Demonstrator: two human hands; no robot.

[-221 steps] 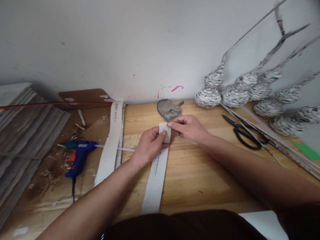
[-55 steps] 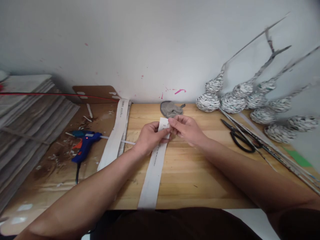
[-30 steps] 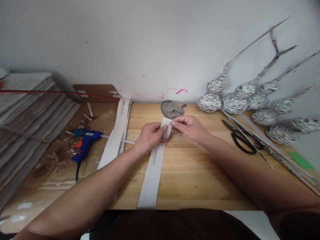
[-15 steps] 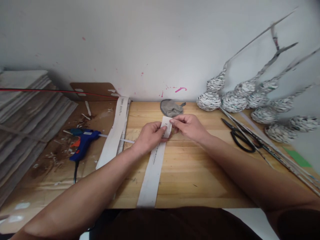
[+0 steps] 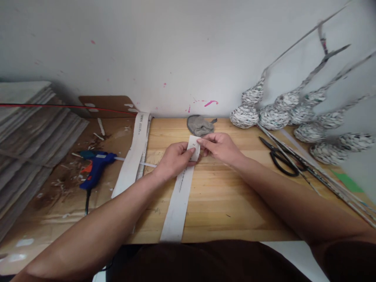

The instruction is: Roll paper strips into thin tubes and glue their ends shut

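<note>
A long white paper strip [image 5: 176,207] with small print runs from the table's near edge up to my hands. Its far end is raised off the wood and shows a printed "2". My left hand [image 5: 175,158] pinches that end, thumb on top and fingers beneath. At the strip's upper right corner, my right hand [image 5: 217,147] is closed with thumb and forefinger on the paper edge. Its other fingers are curled and partly hidden. Just beyond both hands lies a grey cloth [image 5: 199,125].
To the left are a stack of white paper strips [image 5: 129,156], a blue glue gun [image 5: 98,168] on cardboard and a pile of paper [image 5: 32,129]. On the right, black scissors [image 5: 283,162], thin paper rods [image 5: 326,182] and several woven paper gourds [image 5: 274,117] lie near the wall.
The view has shifted slightly. Both hands keep their hold on the strip's end, with hardly any movement of the fingers.
</note>
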